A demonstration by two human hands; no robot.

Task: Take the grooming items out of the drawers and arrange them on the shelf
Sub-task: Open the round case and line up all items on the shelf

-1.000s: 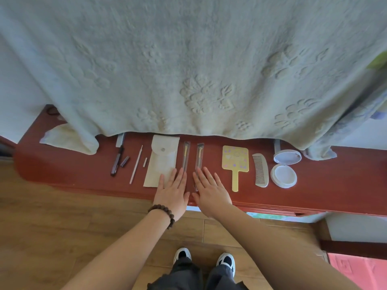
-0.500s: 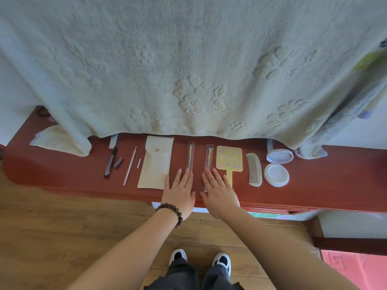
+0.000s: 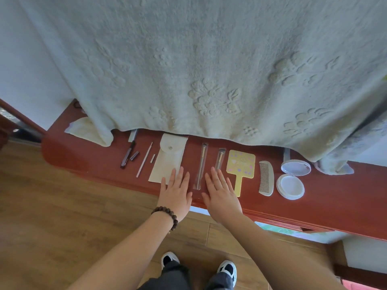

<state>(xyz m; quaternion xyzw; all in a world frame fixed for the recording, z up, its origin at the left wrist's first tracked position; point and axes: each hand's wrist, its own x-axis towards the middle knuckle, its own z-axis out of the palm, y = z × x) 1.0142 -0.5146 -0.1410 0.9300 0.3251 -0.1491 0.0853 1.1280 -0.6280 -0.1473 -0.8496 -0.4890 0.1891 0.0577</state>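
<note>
Both hands lie flat on the front part of the red shelf (image 3: 326,197), fingers straight and spread, gripping nothing. The left hand (image 3: 176,190) has its fingertips on the lower right corner of the cream pouch (image 3: 168,159); a bead bracelet (image 3: 166,215) circles that wrist. The right hand (image 3: 221,190) rests just right of it, its fingertips touching or just short of the lower end of the short sleeved brush (image 3: 219,159); which, I cannot tell.

Between the two hands runs the long sleeved brush (image 3: 201,166), its lower end in the gap between the thumbs, apart from both.

The grooming items sit in a row along the shelf. Left of the pouch: a dark pen-like tool (image 3: 128,154) with a small dark cap (image 3: 134,155) beside it, then a thin white stick (image 3: 144,160) and a tiny white piece (image 3: 153,158). Right of the right hand: a yellow hand mirror (image 3: 240,165), its handle just beside the little finger, then a pale comb (image 3: 266,177), then an open round compact (image 3: 291,177), well apart from the hand.

A pale embossed blanket (image 3: 209,70) hangs over the back of the shelf, covering the tops of some items. Below, a wooden floor (image 3: 52,216) and two shoes (image 3: 227,268).
</note>
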